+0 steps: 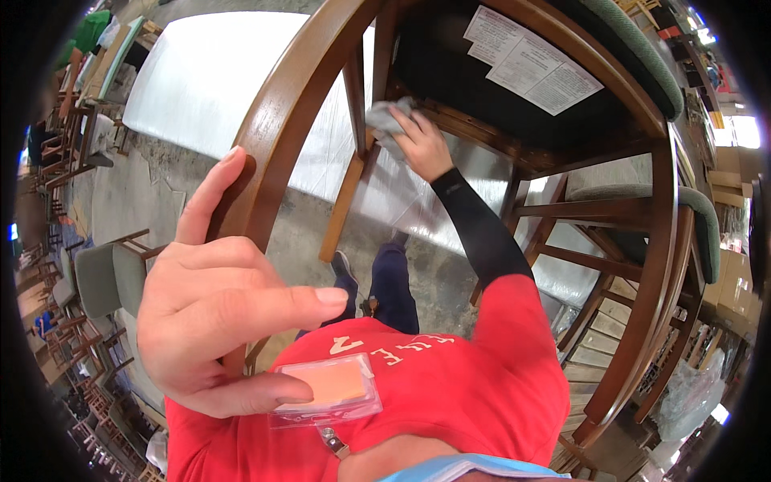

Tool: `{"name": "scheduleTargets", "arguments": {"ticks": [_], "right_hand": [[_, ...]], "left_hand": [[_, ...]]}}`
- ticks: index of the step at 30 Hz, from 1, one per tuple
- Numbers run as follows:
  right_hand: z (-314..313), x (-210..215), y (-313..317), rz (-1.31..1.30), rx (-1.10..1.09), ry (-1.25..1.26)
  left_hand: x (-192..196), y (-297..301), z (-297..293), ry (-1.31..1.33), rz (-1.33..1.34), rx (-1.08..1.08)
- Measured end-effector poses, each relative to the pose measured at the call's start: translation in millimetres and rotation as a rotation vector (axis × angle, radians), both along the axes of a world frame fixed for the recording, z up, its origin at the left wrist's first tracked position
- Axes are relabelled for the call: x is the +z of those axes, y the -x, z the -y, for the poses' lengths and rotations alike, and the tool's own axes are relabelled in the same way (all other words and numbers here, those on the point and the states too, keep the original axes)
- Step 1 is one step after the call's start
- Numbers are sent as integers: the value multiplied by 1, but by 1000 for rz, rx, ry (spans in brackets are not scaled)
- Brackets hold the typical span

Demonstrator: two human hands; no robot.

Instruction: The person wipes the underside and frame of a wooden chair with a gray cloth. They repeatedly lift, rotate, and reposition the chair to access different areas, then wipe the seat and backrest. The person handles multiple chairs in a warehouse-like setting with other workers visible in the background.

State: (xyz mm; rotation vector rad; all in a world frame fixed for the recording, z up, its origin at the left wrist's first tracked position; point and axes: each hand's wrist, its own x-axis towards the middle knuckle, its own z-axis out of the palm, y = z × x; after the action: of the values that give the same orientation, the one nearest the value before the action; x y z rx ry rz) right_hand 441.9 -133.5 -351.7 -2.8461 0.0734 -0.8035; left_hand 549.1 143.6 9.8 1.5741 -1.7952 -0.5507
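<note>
A dark brown wooden chair [281, 104] is tipped in front of me. The black underside of its seat [450, 68] faces me, with white paper labels [534, 60] stuck on it. My left hand [225, 313] is close to the camera and grips the chair's curved wooden post, one finger stretched along it while the thumb and another finger point right. Bunched in my right hand [422, 145] is a grey cloth [388, 124], pressed against the wood at the corner of the seat frame. The fingers lie over the cloth, and the palm side is hidden.
Behind the chair stretches a low surface under pale, shiny sheeting [209, 72]. Another chair with a grey-green seat [642, 193] stands close on the right, above a slatted wooden pallet [598, 345]. A grey upholstered chair [108, 277] is at left. Cardboard boxes [735, 289] line the far right.
</note>
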Motion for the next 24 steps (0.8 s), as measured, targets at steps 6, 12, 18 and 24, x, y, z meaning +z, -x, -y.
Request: {"name": "scheduleTargets", "arguments": {"ticks": [6,12,18,24], "right_hand": [[16,-7,-18,-84,-36,129],[-1,8,-43,-44,-40,-28],[5,3,-27,-129,-150,-77],[-13,67,-59,381,-374,-597]], "left_hand": [[2,-3,-3,24,-58,4],[-2,0,-4,54,-87,28],[-3,3,-1,71,-104,45],[0,10,-2,50,-109,131]]}}
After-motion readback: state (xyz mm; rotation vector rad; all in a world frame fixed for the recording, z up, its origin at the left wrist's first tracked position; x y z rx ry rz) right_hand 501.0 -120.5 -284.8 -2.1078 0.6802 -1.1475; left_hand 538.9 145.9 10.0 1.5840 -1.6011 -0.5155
